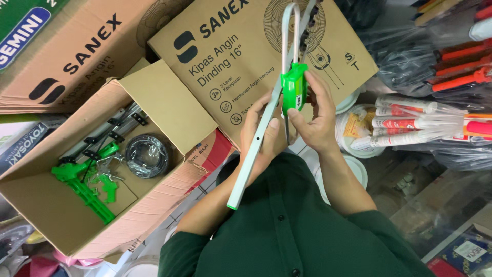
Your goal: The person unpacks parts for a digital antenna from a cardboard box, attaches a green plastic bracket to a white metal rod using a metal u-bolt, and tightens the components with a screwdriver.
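Head view: pale bar (pixel 254 156) steeply diagonal

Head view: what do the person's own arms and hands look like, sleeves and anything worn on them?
Both hands, the left hand and the right hand, are bare: no gloves, rings or watch show. Both forearms are uncovered up to the elbows. Dark green fabric sleeves of a dark green buttoned shirt are pushed up there. No cables or markings are visible.
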